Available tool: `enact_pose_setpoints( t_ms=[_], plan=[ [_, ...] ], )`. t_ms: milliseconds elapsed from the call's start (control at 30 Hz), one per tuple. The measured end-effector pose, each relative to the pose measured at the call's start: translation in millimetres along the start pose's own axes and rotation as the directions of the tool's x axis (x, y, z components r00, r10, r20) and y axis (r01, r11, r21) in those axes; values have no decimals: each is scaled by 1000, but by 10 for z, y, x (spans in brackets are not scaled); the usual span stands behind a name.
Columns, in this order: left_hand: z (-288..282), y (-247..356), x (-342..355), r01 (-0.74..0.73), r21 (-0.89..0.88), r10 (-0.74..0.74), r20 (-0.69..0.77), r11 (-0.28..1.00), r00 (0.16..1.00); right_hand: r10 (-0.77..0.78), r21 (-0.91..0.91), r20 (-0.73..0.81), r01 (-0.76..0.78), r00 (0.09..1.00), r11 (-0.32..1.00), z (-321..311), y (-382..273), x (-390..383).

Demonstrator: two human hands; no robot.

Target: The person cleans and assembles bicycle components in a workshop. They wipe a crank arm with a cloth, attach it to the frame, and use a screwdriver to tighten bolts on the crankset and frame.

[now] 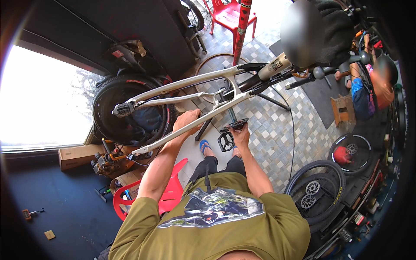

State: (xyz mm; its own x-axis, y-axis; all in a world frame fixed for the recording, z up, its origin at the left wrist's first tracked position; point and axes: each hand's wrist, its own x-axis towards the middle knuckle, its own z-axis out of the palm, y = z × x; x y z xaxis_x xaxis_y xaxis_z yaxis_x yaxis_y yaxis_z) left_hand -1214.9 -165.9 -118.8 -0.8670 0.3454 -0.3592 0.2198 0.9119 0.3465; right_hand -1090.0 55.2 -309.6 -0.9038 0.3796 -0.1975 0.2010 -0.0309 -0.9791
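Note:
A pale bike frame [225, 106] without wheels is held up on a stand, stretching across the view in front of me. My left hand [186, 122] is closed at the frame's lower left tube, fingertips partly hidden. My right hand [240, 135] grips the black crank and chainring assembly [232, 125] at the bottom of a metal spindle under the frame. A black flat pedal [225, 141] hangs just left of that hand.
Tyres [106, 112] stand by a bright window. A red chair [171, 190] is beside my left leg, another [227, 15] behind the stand [284, 106]. Wheels [314, 184] lie at right. A co-worker [381, 95] sits at upper right near a wooden stool [343, 110].

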Motion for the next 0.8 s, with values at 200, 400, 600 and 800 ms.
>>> enact_pose_setpoints(
  t_ms=[200, 400, 600, 800],
  plan=[
    [34, -31, 34, -55, 22, 55, -10, 998, 998, -20, 24, 34, 19, 999, 1000, -18, 94, 48],
    [21, -27, 29, -66, 10, 66, 2, 998, 998, -2, -40, -39, 0, 999, 999, 23, -123, 0],
    [56, -59, 60, -83, -21, 83, 0, 996, 997, -32, -75, -76, 26, 997, 997, 134, 1, 214],
    [31, -59, 60, -50, -38, 52, 47, 998, 998, -100, -137, -94, 86, 991, 987, 284, -292, 409]
  ],
)
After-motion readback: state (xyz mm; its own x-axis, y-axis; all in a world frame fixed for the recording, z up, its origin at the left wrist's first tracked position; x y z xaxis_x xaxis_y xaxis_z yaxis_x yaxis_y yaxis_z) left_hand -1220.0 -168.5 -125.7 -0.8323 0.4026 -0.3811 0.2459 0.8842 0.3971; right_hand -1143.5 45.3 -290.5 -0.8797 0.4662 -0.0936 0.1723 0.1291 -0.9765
